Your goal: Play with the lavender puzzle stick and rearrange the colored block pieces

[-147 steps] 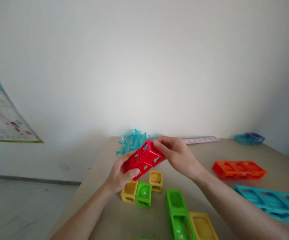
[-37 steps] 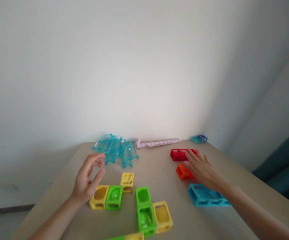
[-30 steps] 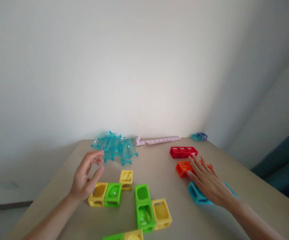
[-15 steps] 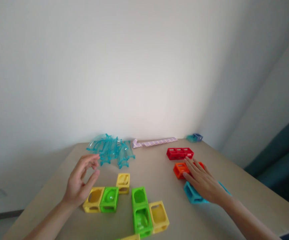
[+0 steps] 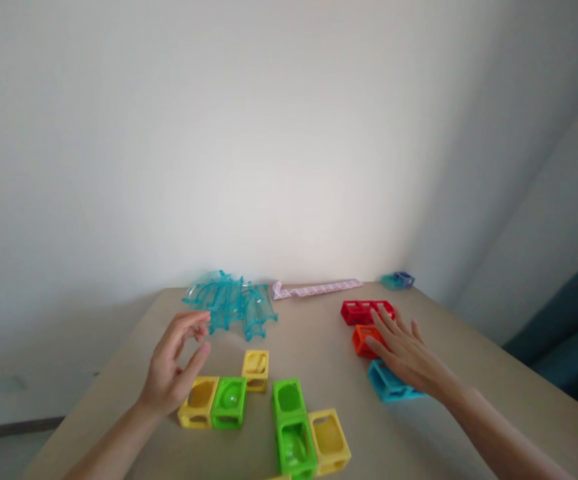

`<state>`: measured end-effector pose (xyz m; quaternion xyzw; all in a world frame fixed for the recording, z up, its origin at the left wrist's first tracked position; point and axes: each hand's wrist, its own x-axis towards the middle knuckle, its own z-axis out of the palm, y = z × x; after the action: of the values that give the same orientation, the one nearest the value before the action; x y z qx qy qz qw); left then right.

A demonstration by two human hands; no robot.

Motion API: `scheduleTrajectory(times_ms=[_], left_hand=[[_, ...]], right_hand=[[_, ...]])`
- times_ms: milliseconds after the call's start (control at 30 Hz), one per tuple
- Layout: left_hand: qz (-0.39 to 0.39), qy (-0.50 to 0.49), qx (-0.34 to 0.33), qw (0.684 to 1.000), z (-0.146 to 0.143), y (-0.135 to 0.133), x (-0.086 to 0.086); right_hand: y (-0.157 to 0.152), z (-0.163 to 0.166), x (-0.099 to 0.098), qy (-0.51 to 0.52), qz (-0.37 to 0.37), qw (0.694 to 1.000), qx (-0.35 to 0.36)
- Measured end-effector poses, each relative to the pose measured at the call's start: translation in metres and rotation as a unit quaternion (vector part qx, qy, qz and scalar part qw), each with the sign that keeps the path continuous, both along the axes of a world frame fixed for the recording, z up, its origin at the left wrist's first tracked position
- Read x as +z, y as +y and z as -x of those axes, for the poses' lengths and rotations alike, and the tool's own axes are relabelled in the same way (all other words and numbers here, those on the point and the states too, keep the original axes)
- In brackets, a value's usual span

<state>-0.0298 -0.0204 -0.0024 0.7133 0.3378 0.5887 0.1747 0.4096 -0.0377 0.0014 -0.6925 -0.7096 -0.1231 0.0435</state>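
Dim light, perhaps slight blur.

Translucent teal plastic pieces [image 5: 229, 303] and a lilac checked strip [image 5: 321, 289] lie at the far end of the table [image 5: 313, 343].
The strip, bent at its left end, runs along the white wall [image 5: 289, 147]; a dark teal curtain [image 5: 571, 337] hangs at right.

And there, to your right, lies the red open-framed bar [image 5: 361, 315], flat and farthest out; the orange bar [image 5: 361, 342] sits just nearer you, mostly hidden; the blue bar [image 5: 391, 385], closest, is part-covered. Left: a yellow cube [image 5: 199, 401] beside a green cube [image 5: 229, 401].
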Motion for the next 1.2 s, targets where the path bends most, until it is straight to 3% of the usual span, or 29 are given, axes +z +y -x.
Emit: scheduleTrajectory(times_ms=[133, 267, 533, 767, 967, 1100, 1200], left_hand=[[0.002, 0.013, -0.014, 1.0, 0.0, 0.0, -0.001], [0.012, 0.012, -0.009, 1.0, 0.0, 0.0, -0.001], [0.019, 0.016, -0.015, 1.0, 0.0, 0.0, -0.003], [0.028, 0.018, -0.005, 0.999, 0.001, 0.001, -0.005], [0.036, 0.028, -0.003, 0.999, 0.003, 0.003, -0.008], [0.046, 0.027, -0.004, 0.999, 0.003, 0.004, -0.011], [0.056, 0.023, -0.009, 0.998, 0.002, 0.004, -0.011]], right_hand=[[0.013, 0.002, 0.0, -0.037, 0.0, 0.999, 0.037], [0.018, 0.01, 0.003, -0.058, 0.02, 0.998, 0.027], [0.004, -0.003, 0.005, 0.014, 0.051, 0.999, -0.001], [0.003, -0.008, -0.001, 0.072, -0.017, 0.997, -0.028], [-0.011, -0.015, -0.002, 0.069, -0.02, 0.997, -0.038], [-0.026, -0.017, -0.001, 0.027, -0.081, 0.991, -0.105], [-0.035, -0.02, -0.004, 0.019, -0.046, 0.984, -0.169]])
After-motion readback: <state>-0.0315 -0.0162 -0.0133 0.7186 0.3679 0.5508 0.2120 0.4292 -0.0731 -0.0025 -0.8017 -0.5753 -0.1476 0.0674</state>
